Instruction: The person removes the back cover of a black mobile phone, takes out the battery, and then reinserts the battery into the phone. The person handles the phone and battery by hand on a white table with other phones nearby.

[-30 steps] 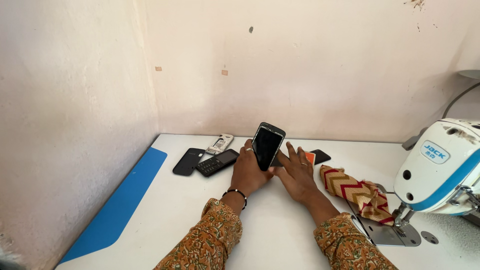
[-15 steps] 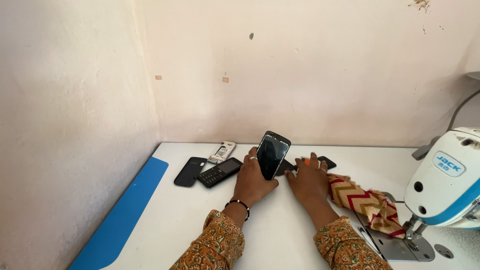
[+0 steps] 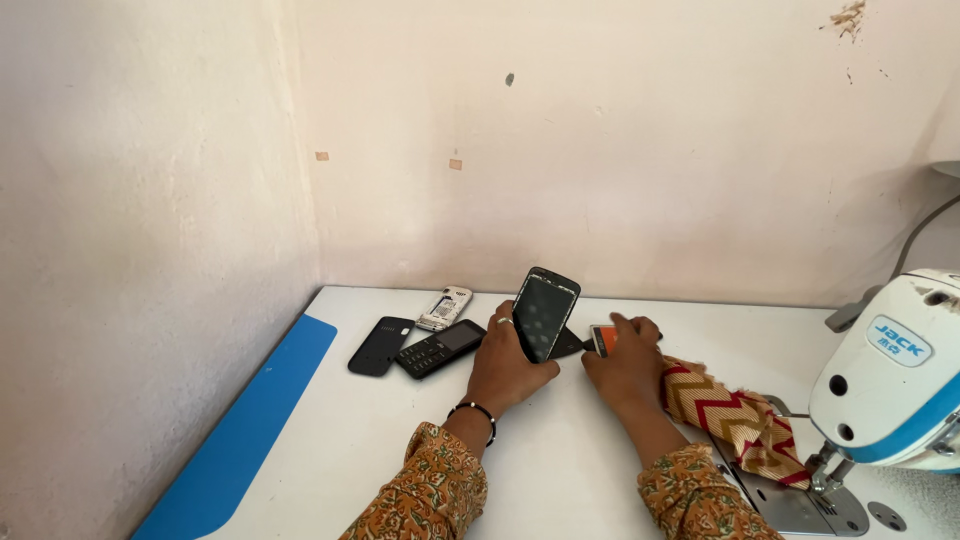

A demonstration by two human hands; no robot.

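Observation:
My left hand [image 3: 503,362] holds a black smartphone [image 3: 545,312] tilted upright, screen toward me, above the white table [image 3: 580,460]. My right hand [image 3: 625,365] rests flat on the table just to its right, fingers on a small orange and black flat object [image 3: 601,337]. A dark piece [image 3: 567,346] lies between the two hands. Left of my left hand lie a black keypad phone [image 3: 438,348], a black back cover [image 3: 380,345] and an open silver phone body [image 3: 444,307].
A zigzag-patterned red and tan cloth [image 3: 738,417] lies by my right wrist, running under a white and blue sewing machine [image 3: 895,375] at the right. A blue strip [image 3: 245,430] borders the table's left edge. Walls close the left and back.
My right hand has moved a little right and forward onto the small orange object. My left hand keeps the smartphone upright. The view has shifted slightly.

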